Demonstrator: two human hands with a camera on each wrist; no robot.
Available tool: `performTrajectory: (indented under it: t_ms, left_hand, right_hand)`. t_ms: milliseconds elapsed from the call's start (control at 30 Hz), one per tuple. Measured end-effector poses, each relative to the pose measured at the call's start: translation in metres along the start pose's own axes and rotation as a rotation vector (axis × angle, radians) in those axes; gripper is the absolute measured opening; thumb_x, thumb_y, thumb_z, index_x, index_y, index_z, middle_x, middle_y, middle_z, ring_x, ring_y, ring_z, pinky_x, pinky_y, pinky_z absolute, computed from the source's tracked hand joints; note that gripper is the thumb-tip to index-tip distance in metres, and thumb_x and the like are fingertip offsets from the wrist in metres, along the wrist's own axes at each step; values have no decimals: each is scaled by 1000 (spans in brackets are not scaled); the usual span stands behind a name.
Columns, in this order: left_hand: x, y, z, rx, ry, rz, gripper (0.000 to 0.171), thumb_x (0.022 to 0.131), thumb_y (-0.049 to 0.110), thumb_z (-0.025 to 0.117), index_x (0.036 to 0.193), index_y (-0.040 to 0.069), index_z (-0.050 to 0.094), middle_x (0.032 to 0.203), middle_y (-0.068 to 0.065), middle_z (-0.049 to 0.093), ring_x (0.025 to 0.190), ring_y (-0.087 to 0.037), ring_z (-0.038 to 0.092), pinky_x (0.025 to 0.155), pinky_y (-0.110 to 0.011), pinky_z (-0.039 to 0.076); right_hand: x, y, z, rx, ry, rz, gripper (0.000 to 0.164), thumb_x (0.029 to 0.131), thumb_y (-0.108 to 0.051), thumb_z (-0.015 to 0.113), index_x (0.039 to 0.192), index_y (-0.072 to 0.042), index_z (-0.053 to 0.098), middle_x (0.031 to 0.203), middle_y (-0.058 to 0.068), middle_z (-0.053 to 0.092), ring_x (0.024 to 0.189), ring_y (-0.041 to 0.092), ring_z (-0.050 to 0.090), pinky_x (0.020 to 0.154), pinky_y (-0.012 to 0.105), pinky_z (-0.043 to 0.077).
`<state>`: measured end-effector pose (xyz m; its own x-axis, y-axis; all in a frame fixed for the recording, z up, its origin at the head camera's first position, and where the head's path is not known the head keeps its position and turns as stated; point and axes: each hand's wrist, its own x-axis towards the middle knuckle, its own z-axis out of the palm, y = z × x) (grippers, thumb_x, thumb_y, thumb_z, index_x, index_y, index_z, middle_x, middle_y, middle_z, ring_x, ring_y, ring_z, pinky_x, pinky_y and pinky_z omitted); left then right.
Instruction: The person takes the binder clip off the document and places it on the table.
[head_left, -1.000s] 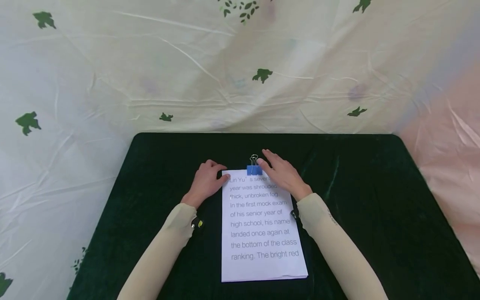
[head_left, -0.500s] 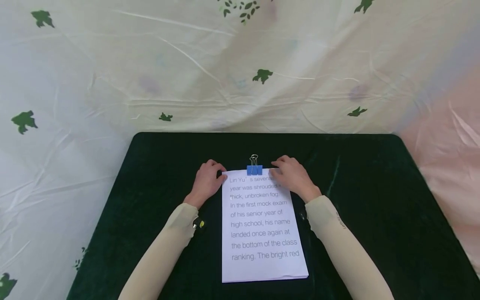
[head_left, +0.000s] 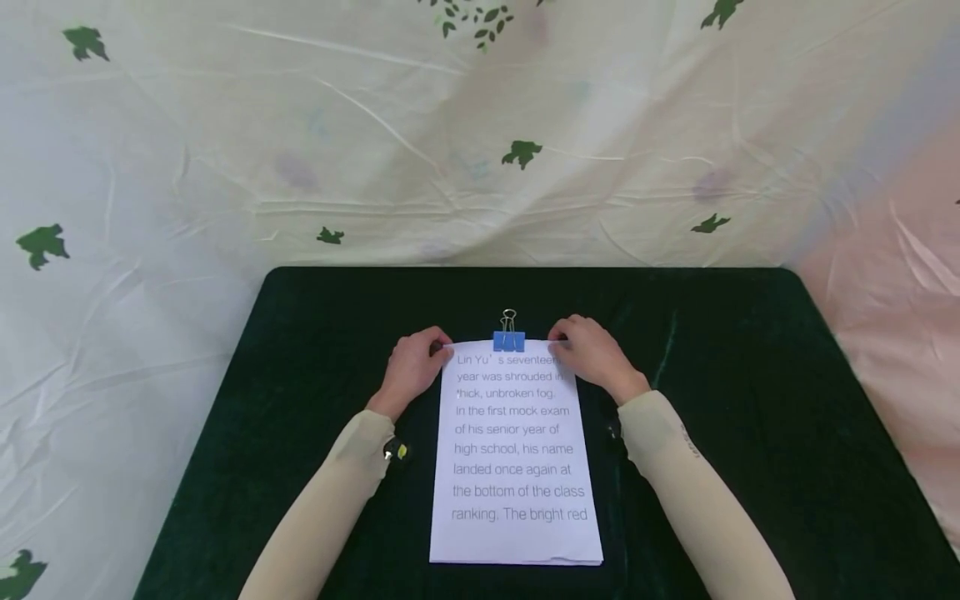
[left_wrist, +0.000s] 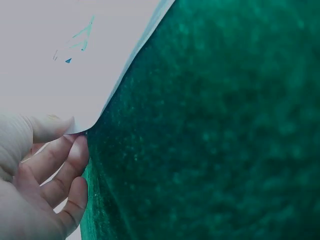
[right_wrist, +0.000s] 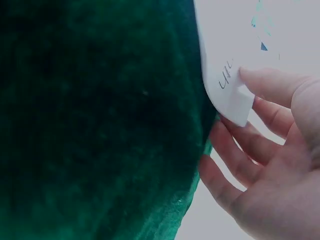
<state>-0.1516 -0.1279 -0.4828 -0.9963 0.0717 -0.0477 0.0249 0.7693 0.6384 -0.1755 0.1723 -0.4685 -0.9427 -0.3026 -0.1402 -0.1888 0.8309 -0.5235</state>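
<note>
A stack of printed paper (head_left: pixel 517 467) lies on the dark green table, text facing me. At the middle of its top edge a blue binder clip (head_left: pixel 509 341) is fastened, its wire handles pointing away from me. The left hand (head_left: pixel 412 367) pinches the top left corner of the paper; in the left wrist view its thumb (left_wrist: pixel 52 127) lies on top with fingers below. At the top right corner the right hand (head_left: pixel 596 354) pinches the sheets, thumb (right_wrist: pixel 270 85) on the printed face and fingers underneath. Both corners appear slightly lifted in the wrist views.
The table (head_left: pixel 750 467) is covered in green velvet cloth. Behind it hangs a pale curtain (head_left: pixel 420 167) with green leaf prints, and a pinkish part is at the right. Each wrist wears a small dark device, partly hidden.
My right hand has moved from beside the clip out to the top right corner and now pinches it. The paper's near end has swung slightly left. The left hand keeps its corner.
</note>
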Motion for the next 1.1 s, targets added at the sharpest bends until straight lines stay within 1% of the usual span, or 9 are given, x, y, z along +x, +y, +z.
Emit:
performTrajectory:
  t_ms: [67,167,333,467,633,767,900,1000,1100]
  left_hand:
    - [-2,-1,0,-18,8,5,9,102,17,67,109,13,71,99,-5,69,82,-22,60,74,-36,48]
    - [-6,-1,-2,-52,25,23,7,102,17,67,108,14,71,98,-4,69,82,-22,60,73,-36,47]
    - [-15,-1,-7,-120,59,79,7,102,18,67,107,15,72,97,-2,70,83,-20,60,73,-35,48]
    - [-22,0,-13,-181,76,137,6,102,15,68,106,15,73,99,-3,71,86,-21,60,76,-37,49]
    - [-28,-1,-16,-211,84,188,7,101,12,69,106,14,73,105,-3,73,91,-21,61,82,-39,50]
    - [-31,-1,-16,-210,90,224,8,101,12,69,107,14,74,107,-3,75,92,-20,62,82,-39,49]
    - [-33,0,-17,-207,100,266,9,100,10,70,107,13,74,109,-4,76,89,-20,63,79,-38,48]
    - [-34,2,-18,-210,108,289,9,99,10,70,107,12,75,108,-5,77,88,-20,63,77,-37,47]
    - [-35,3,-18,-215,110,303,9,99,9,71,106,12,75,108,-5,77,87,-19,63,76,-37,47]
  right_hand:
    - [-3,-1,-1,51,-12,16,17,104,-19,64,116,-8,68,111,11,67,97,28,60,86,44,50]
    - [-10,-2,-2,118,-15,16,15,105,-20,63,116,-10,67,108,10,69,93,26,63,84,42,50]
    - [-23,-2,-5,180,29,-21,14,105,-21,64,114,-12,67,107,9,70,91,25,63,80,41,48]
    - [-34,-2,-8,227,57,-41,15,104,-21,65,115,-11,68,109,9,70,92,26,61,79,41,48]
    - [-43,2,-9,281,67,-76,23,103,-24,65,121,-9,67,114,10,70,94,26,60,80,42,49]
    - [-44,5,-11,323,56,-98,40,104,-34,63,135,-8,62,127,12,68,102,27,61,91,46,51]
    - [-40,0,-14,375,35,-118,56,105,-44,59,148,-9,53,142,13,62,118,31,61,103,53,48]
    - [-36,-7,-16,419,4,-152,62,105,-46,59,154,-10,46,151,12,55,130,34,57,109,56,43]
    - [-31,-14,-20,461,-41,-198,67,104,-43,60,158,-9,40,156,12,49,137,37,52,112,58,39]
